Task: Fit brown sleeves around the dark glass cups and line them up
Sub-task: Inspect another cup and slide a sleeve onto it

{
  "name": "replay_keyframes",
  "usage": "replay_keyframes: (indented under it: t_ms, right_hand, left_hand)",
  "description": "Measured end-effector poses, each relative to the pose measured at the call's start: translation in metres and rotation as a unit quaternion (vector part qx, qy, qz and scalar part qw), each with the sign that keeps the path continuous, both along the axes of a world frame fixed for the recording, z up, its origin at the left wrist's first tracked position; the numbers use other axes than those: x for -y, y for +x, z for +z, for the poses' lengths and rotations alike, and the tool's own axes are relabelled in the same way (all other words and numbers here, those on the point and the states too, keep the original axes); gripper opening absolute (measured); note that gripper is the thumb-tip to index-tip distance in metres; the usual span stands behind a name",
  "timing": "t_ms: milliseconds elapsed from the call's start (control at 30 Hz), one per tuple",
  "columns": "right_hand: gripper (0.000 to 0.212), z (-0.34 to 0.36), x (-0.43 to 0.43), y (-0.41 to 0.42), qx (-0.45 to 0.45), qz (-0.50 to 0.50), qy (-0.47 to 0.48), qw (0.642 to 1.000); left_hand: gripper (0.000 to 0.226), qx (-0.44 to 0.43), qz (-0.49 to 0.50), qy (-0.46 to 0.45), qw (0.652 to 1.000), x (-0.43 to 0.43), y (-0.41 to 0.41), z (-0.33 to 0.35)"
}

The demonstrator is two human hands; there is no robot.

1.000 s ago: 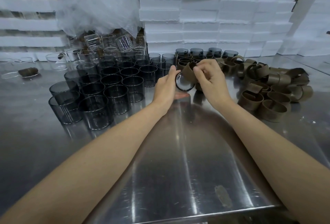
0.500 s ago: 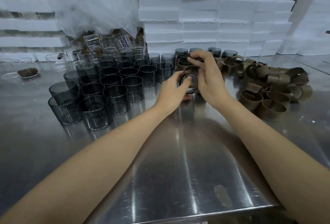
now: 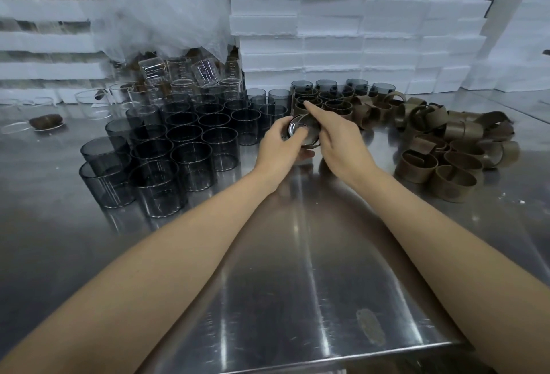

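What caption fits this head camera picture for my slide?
Left hand and right hand fit a brown sleeve onto a dark glass cup between bare cups and loose sleeves.

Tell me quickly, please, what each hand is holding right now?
Left hand: grips the dark glass cup.
Right hand: holds the brown sleeve on that cup.

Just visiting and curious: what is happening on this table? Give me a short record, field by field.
Table: shiny steel
Left hand: holds a dark cup tipped sideways
Right hand: fits a brown sleeve around it
Bare cups: standing at left
Loose sleeves: heaped at right
Sleeved cups: grouped behind the hands
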State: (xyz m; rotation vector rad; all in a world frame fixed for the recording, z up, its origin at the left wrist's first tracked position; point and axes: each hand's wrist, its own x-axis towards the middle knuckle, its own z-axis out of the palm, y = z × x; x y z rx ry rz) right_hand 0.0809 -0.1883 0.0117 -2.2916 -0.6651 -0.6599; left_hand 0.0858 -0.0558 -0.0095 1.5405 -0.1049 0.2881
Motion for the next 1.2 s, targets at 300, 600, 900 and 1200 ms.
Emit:
replay_keyframes:
  t_ms: [300,600,900,1200]
  right_hand:
    - [0.034,-0.004,-0.007,-0.001,-0.03,-0.021,0.097,0.995]
    - [0.04,-0.005,-0.006,0.003,-0.049,-0.039,0.096,0.993]
    - [0.023,-0.005,-0.003,-0.001,-0.025,-0.02,0.176,0.984]
    - [0.026,-0.003,-0.004,0.0,-0.029,-0.025,0.165,0.985]
  left_hand:
    - [0.019,-0.007,0.007,-0.04,0.999,0.0,-0.002,0.001]
    - [0.026,0.013,0.029,0.027,0.999,0.0,-0.003,0.001]
    - [0.019,-0.001,0.013,0.015,1.0,0.0,-0.006,0.002]
    - [0.027,-0.009,0.026,0.044,0.999,0.001,-0.007,0.006]
